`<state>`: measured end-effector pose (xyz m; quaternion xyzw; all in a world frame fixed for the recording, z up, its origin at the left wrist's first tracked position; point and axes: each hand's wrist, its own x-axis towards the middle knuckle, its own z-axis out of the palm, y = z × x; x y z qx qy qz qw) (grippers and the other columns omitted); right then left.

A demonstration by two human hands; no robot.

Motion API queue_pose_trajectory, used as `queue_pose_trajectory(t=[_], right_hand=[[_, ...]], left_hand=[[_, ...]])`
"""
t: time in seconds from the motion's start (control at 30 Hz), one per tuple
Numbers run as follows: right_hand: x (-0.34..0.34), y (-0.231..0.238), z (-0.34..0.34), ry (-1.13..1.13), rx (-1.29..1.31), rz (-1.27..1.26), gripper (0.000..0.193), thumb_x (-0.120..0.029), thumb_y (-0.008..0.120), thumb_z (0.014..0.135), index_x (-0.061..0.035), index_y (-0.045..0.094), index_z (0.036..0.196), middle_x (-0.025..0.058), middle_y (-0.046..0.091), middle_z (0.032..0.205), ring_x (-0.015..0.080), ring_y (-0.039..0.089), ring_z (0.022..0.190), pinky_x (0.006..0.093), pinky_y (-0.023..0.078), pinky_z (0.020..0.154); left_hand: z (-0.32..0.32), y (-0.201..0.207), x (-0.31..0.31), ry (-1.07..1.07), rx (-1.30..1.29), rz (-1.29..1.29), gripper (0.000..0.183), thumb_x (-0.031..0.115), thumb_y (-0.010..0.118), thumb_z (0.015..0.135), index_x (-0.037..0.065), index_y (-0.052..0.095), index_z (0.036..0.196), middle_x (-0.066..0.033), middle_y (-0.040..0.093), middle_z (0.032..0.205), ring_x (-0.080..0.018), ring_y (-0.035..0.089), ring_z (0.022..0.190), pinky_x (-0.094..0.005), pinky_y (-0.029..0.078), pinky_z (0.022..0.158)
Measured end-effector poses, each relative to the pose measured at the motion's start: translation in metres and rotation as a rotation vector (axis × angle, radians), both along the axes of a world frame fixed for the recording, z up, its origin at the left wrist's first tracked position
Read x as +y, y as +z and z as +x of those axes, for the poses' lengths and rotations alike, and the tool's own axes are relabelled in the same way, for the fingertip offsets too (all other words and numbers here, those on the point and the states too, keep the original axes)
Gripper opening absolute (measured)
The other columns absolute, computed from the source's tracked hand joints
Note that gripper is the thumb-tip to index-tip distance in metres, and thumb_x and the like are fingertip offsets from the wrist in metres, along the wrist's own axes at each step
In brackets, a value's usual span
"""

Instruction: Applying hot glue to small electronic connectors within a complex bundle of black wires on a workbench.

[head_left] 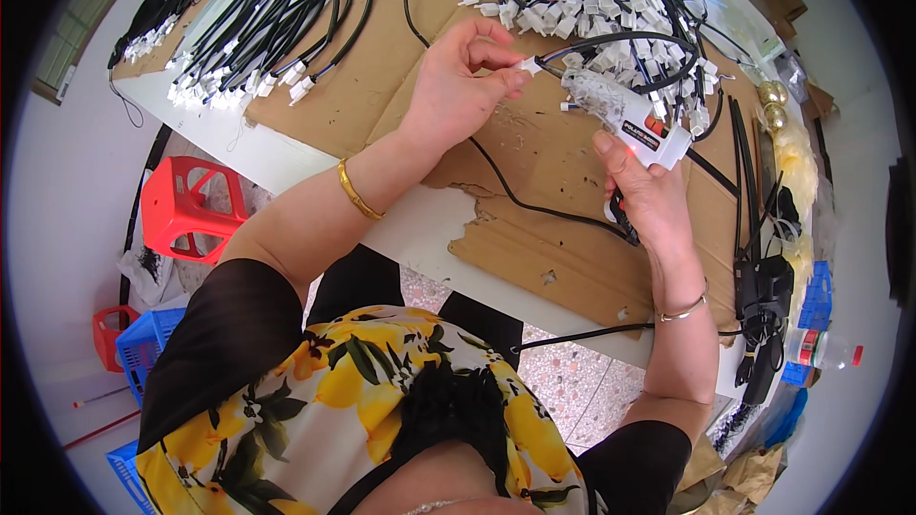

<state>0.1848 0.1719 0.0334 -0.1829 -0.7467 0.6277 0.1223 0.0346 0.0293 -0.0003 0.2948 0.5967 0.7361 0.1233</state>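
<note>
Between the thumb and fingers of my left hand is a small white plug connector. A black cable seems to run from it and loops to the right. My right hand is wrapped round a white hot glue gun, whose nozzle points toward the connector's cable end. Whether the nozzle touches it, I cannot tell. Just beyond the gun lies a big heap of black cables with white connectors. The gun's black cord seems to cross the cardboard below my hands.
Torn cardboard covers much of the white table. More cables with white connectors lie in a row at the far left. Black power adapters sit at the right edge, near a plastic bottle. A red stool stands left.
</note>
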Motion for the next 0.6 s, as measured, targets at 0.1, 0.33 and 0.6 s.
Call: queue_pose_trajectory(t=[0.1,0.33,0.6], right_hand=[[0.0001,0.0011,-0.0001,-0.008,0.002,0.012,0.033,-0.033,0.069,0.071,-0.0052,0.056,0.083,-0.0016,0.051,0.062,0.0064,0.046,0.05,0.0195,0.037,0.046],[0.0031,-0.0026,0.0004,-0.005,0.037,-0.046,0.032,-0.033,0.069,0.071,-0.0057,0.055,0.081,-0.0012,0.052,0.063,0.0065,0.047,0.051,0.02,0.039,0.047],[0.0019,-0.0003,-0.0007,-0.003,0.002,-0.036,0.03,-0.033,0.068,0.072,-0.0066,0.055,0.078,-0.0016,0.051,0.06,0.0065,0.047,0.05,0.0205,0.04,0.047]], left_hand=[[-0.0013,-0.0001,-0.0006,-0.012,-0.035,0.009,0.027,-0.005,0.058,0.075,-0.002,0.043,0.097,-0.0112,0.06,0.085,-0.0134,0.057,0.077,-0.0261,0.052,0.066],[-0.0002,0.0011,-0.0005,-0.029,-0.057,0.008,0.028,-0.004,0.059,0.075,-0.001,0.042,0.097,-0.0122,0.059,0.086,-0.0143,0.058,0.077,-0.0269,0.053,0.066],[-0.0056,-0.0053,-0.0033,-0.225,-0.232,0.111,0.022,0.0,0.058,0.078,0.002,0.043,0.095,-0.0136,0.06,0.088,-0.0179,0.059,0.081,-0.0283,0.052,0.065]])
